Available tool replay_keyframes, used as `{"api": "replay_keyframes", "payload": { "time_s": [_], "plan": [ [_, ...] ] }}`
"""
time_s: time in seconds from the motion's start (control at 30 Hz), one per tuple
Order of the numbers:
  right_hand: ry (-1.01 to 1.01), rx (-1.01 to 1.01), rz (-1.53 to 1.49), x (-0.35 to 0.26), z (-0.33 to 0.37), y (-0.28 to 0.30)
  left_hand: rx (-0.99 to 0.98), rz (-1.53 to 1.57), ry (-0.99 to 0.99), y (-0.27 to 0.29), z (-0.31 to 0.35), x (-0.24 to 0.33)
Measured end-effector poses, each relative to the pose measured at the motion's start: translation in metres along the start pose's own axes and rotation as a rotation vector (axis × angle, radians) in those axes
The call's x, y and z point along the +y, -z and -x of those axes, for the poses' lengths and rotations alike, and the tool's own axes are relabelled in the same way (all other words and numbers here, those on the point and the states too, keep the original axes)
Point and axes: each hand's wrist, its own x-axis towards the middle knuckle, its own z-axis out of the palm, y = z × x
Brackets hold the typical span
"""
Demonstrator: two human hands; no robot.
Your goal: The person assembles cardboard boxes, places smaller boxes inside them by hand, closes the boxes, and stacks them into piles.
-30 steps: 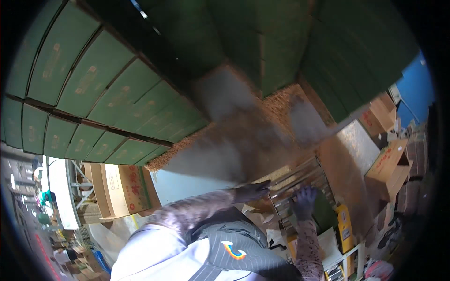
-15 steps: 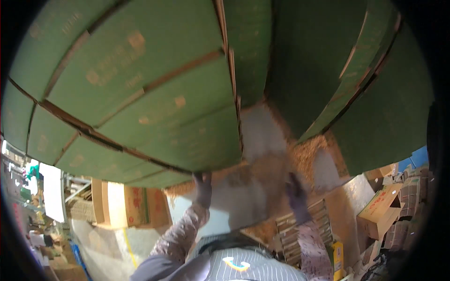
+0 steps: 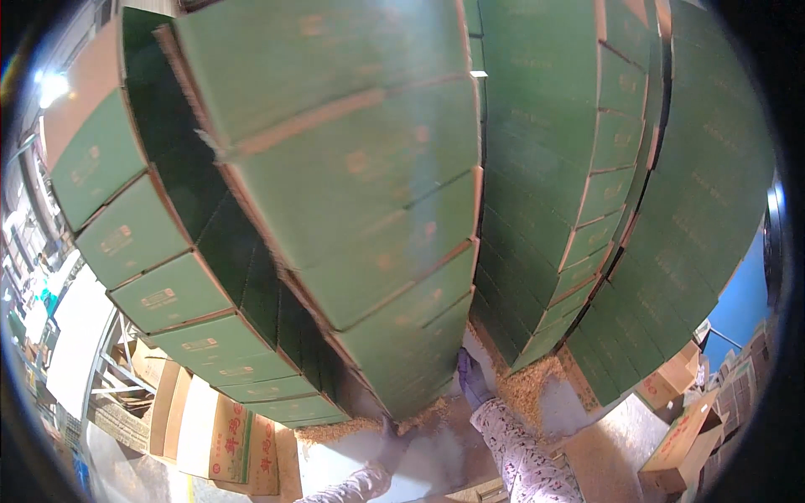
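A tall stack of green cardboard cartons (image 3: 377, 218) rises directly in front of me, between other green stacks. My right hand (image 3: 475, 381), in a purple glove, is at the lower right edge of this stack, its fingers against the side and partly hidden round the corner. At the bottom left of the same stack is my left hand (image 3: 392, 440), gloved and smeared by motion; its fingers cannot be made out. Patterned sleeves cover both forearms.
Another green stack (image 3: 197, 344) stands to the left across a narrow dark gap, and more green stacks (image 3: 688, 193) stand at the right. Sawdust-like brown crumbs (image 3: 524, 390) lie on the floor. Brown cartons (image 3: 226, 436) sit at the lower left, with an open brown carton (image 3: 683, 444) at the lower right.
The view has tilted up, showing more of the stacks. A gap now shows left of the middle stack. My right hand has gone from free above the floor to that stack's lower right edge.
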Motion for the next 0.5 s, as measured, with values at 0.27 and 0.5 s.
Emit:
{"api": "replay_keyframes", "payload": {
  "time_s": [0.27,0.5],
  "plan": [
    [0.171,0.209,-0.31,0.016,0.052,0.073,-0.056,-0.267,-0.097,-0.065,0.06,-0.028],
    [0.204,0.176,-0.41,0.012,0.121,0.166,-0.503,-0.696,0.522,-0.113,0.117,-0.002]
  ]
}}
